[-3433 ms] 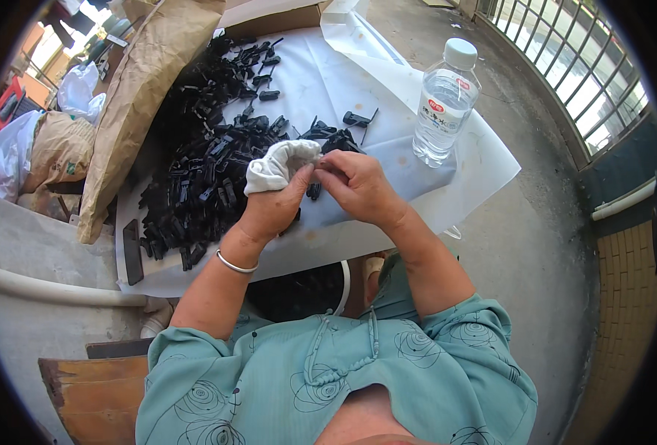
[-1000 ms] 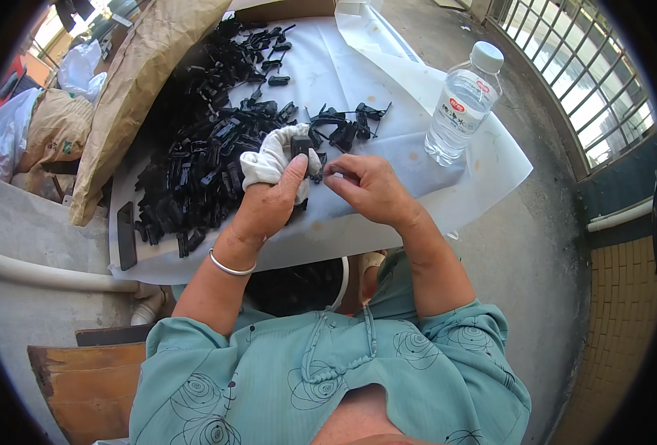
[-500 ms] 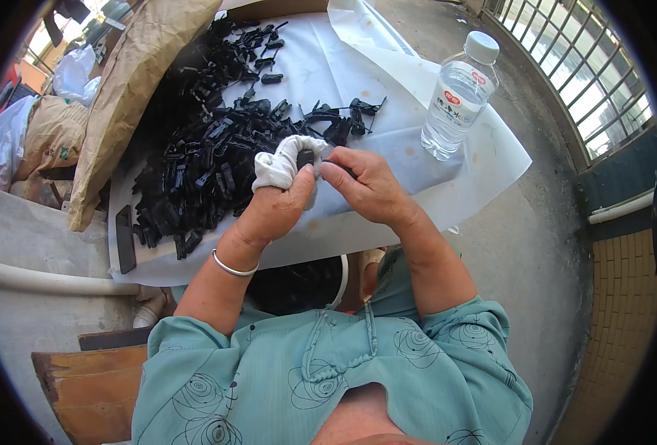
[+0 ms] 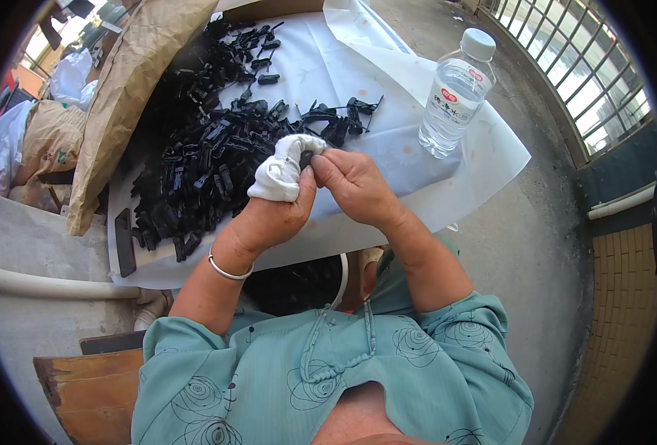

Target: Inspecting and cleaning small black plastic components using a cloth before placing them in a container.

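Note:
My left hand (image 4: 282,208), wrapped over the fingers in a white cloth (image 4: 278,176), is closed round a small black plastic part (image 4: 305,159). Fingers of my right hand (image 4: 354,182) pinch at the same part from the other side, and the two hands nearly meet. Most of the part is hidden by cloth and fingers, so its full shape does not show. Just beyond my hands spreads a large heap of similar black plastic parts (image 4: 209,159) on a white sheet (image 4: 410,170).
A clear water bottle (image 4: 447,115) with a white cap stands on the sheet at the right. Brown paper (image 4: 120,111) rises along the heap's left side. A flat dark bar (image 4: 125,241) lies at the near left corner. Below the sheet's edge sits a round container (image 4: 343,278) with black contents.
My right hand has moved left and closer to my left hand. The black part's end that stuck out beside my right fingers is now covered.

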Demonstrator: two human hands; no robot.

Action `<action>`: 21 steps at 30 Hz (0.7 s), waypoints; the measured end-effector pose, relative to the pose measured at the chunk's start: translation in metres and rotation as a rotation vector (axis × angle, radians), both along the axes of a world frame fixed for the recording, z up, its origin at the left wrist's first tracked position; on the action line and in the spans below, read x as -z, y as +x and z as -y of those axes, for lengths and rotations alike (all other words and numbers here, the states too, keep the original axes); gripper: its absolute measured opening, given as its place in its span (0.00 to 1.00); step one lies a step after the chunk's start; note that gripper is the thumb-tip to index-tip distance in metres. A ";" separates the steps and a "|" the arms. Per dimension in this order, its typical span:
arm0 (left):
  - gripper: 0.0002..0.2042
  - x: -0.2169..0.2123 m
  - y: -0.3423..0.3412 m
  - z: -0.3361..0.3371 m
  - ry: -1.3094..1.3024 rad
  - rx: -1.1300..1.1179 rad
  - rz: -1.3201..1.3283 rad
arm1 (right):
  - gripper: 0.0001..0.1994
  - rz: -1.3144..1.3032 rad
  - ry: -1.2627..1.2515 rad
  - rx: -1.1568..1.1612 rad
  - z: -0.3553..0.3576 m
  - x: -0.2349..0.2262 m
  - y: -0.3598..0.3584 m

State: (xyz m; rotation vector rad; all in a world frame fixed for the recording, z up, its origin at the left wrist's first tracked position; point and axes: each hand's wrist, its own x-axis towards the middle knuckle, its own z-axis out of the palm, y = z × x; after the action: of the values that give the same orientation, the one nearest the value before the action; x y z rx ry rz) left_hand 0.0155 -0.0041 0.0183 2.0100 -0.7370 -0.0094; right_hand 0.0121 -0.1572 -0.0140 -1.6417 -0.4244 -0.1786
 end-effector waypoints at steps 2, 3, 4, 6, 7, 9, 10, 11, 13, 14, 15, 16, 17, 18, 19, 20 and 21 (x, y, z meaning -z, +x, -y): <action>0.12 -0.001 0.013 0.001 -0.027 -0.085 0.330 | 0.12 0.044 -0.109 0.020 0.013 -0.005 0.006; 0.16 -0.008 0.023 -0.008 0.124 -0.151 0.457 | 0.12 0.119 -0.264 0.331 0.021 -0.006 0.008; 0.17 -0.021 0.029 -0.013 0.319 -0.204 0.532 | 0.12 0.193 -0.422 0.651 0.029 -0.007 0.012; 0.20 -0.034 0.031 -0.019 0.614 -0.338 0.703 | 0.12 0.124 -0.568 0.686 0.039 0.004 0.021; 0.22 -0.036 0.030 -0.020 0.711 -0.418 0.801 | 0.12 0.053 -0.712 0.715 0.041 0.010 0.024; 0.20 -0.037 0.023 -0.015 0.595 -0.374 0.825 | 0.12 0.110 -0.587 0.646 0.042 0.018 0.029; 0.16 -0.031 0.021 -0.012 0.431 -0.273 0.739 | 0.11 0.167 -0.465 0.575 0.043 0.020 0.030; 0.11 -0.021 0.019 -0.009 0.267 -0.172 0.650 | 0.11 0.168 -0.465 0.576 0.045 0.020 0.030; 0.07 0.007 0.001 0.003 -0.091 -0.206 0.357 | 0.08 -0.074 -0.045 0.311 0.044 0.013 0.027; 0.08 0.007 -0.010 0.006 -0.169 -0.196 -0.062 | 0.08 -0.075 -0.043 0.308 0.043 0.006 0.023; 0.08 0.008 -0.010 0.009 -0.337 -0.193 -0.374 | 0.07 -0.215 0.146 0.200 0.042 -0.006 0.016; 0.08 0.009 -0.007 0.009 -0.582 -0.141 -0.622 | 0.05 -0.354 0.334 0.088 0.042 -0.012 0.011; 0.07 0.011 -0.003 0.009 -0.828 -0.083 -0.868 | 0.05 -0.353 0.333 0.084 0.040 -0.011 0.008; 0.07 0.010 -0.001 0.011 -0.827 -0.081 -0.868 | 0.05 -0.372 0.313 -0.027 0.040 -0.010 0.006; 0.08 0.010 0.001 0.013 -0.983 -0.113 -0.974 | 0.04 -0.391 0.293 -0.137 0.040 -0.009 0.004; 0.08 0.009 0.003 0.015 -1.138 -0.146 -1.078 | 0.06 -0.321 0.178 -0.124 0.035 -0.007 0.002; 0.08 0.009 0.005 0.015 -1.136 -0.145 -1.078 | 0.06 -0.320 0.180 -0.124 0.033 -0.004 0.003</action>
State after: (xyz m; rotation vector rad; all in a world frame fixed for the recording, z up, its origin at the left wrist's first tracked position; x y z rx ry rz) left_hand 0.0202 -0.0193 0.0092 0.7319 0.1470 -0.4468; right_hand 0.0148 -0.1907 -0.0101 -1.4310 -0.2555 0.1348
